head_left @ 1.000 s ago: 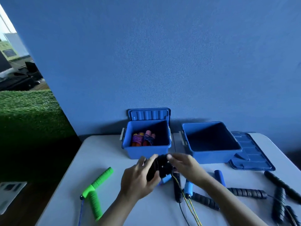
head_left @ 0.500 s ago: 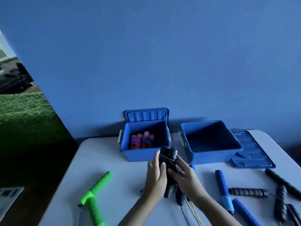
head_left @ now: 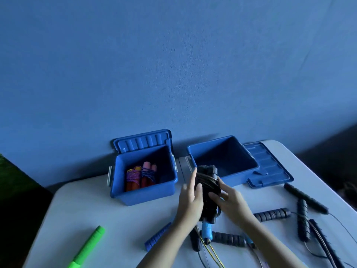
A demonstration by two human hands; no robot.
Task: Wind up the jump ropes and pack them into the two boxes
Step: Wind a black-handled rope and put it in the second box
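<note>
A wound black jump rope bundle [head_left: 208, 190] stands upright between my hands above the white table [head_left: 108, 215]. My left hand [head_left: 190, 198] holds its left side, thumb curled on it and fingers fairly straight. My right hand [head_left: 228, 202] grips its right side with curled fingers. Just behind stand two open blue boxes: the left box [head_left: 144, 195] holds wound pink, orange and red rope bundles [head_left: 141, 176]; the right box [head_left: 222, 157] shows nothing inside.
The right box's lid [head_left: 268, 167] lies flat beside it. Loose ropes lie around: a green handle [head_left: 88, 246] at left, blue handles [head_left: 157, 236] and black foam handles [head_left: 272, 214] with cords at right. A blue wall rises behind.
The black bundle has been turned upright and lifted toward the gap between the boxes. My head has swung right and closer, so the green handle sits lower left.
</note>
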